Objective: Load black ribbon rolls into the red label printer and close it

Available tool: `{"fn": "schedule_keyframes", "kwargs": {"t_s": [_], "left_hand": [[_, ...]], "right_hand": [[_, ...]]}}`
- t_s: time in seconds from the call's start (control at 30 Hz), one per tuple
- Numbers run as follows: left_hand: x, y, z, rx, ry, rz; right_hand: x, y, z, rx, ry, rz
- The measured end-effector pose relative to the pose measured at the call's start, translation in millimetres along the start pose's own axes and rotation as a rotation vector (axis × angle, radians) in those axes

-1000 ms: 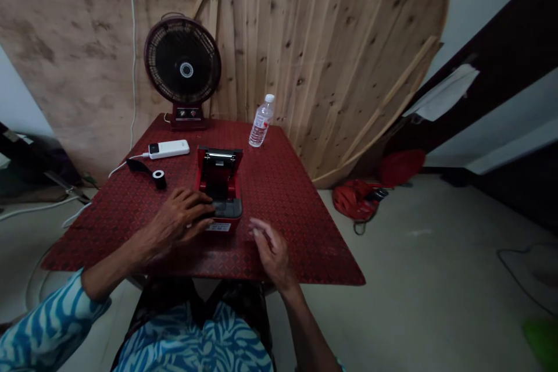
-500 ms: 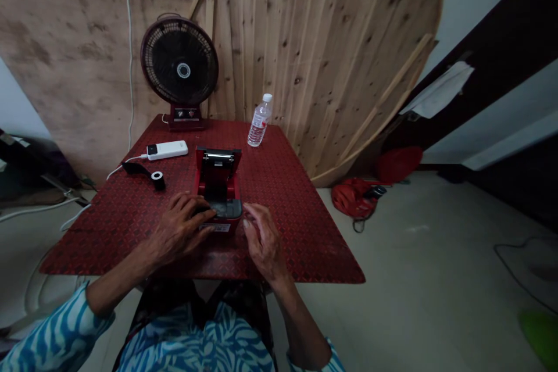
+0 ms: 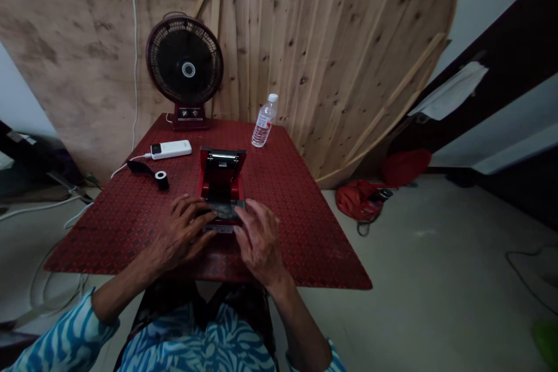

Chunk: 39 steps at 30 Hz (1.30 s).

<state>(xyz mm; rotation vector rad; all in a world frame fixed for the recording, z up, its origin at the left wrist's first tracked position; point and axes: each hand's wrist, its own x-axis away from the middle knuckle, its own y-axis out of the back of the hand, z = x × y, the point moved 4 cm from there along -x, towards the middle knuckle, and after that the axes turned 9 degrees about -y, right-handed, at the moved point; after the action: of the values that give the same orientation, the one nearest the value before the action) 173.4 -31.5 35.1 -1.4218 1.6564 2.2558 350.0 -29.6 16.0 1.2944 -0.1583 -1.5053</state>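
Note:
A small red and black printer (image 3: 223,186) stands on the table in front of me with its lid raised and tipped back. My left hand (image 3: 185,226) grips its front left corner, fingers over the top and thumb along the front face. On the opposite front corner, my right hand (image 3: 259,238) holds on with fingers bent over the dark top edge and thumb at the front. Between the hands, part of the printer's dark front panel shows. To the left lies a black roll (image 3: 161,179) with a white core, its loose strip trailing leftward.
The table (image 3: 305,232) has a red patterned cover. On it are a white power bank (image 3: 171,149) with a cable, a dark red fan (image 3: 187,70) and a water bottle (image 3: 264,122). A red bag (image 3: 357,200) lies on the floor at right.
My right hand has moved in from beside the printer onto its front right corner. My left hand stays at the left corner. The view has shifted slightly.

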Motion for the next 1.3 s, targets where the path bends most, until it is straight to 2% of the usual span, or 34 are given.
{"fn": "schedule_keyframes", "kwargs": {"t_s": [0.1, 0.2, 0.27, 0.4, 0.53, 0.63, 0.73, 0.83, 1.13, 1.23, 1.3], "left_hand": [[4, 1, -1, 0.015, 0.013, -0.004], [9, 4, 1, 0.104, 0.034, -0.047], [10, 7, 13, 0.206, 0.156, -0.112], [-3, 0, 57, 0.388, 0.527, -0.219], [-39, -18, 93, 0.607, 0.712, -0.247], [-56, -26, 105, 0.714, 0.783, -0.227], [-56, -24, 105, 0.72, 0.767, -0.24], [-45, -17, 98, 0.701, 0.692, -0.246], [4, -15, 68, 0.518, 0.309, -0.052], [6, -18, 68, 0.526, 0.312, -0.086], [5, -21, 70, 0.57, 0.382, -0.112]], "right_hand": [[-8, -5, 16, 0.067, 0.119, 0.056], [-11, -12, 19, 0.07, 0.112, 0.074], [-9, -15, 16, 0.057, 0.096, 0.079], [-4, -18, 12, 0.026, 0.107, 0.072], [-2, -19, 12, 0.011, 0.105, 0.035], [-2, -20, 13, 0.017, 0.103, 0.013], [-2, -19, 14, 0.009, 0.104, -0.009], [-1, -19, 13, 0.001, 0.09, -0.035], [2, -19, 11, -0.022, 0.065, -0.052], [-7, -14, 3, -0.073, 0.024, -0.041], [-16, -12, -6, -0.106, -0.031, -0.031]]}}
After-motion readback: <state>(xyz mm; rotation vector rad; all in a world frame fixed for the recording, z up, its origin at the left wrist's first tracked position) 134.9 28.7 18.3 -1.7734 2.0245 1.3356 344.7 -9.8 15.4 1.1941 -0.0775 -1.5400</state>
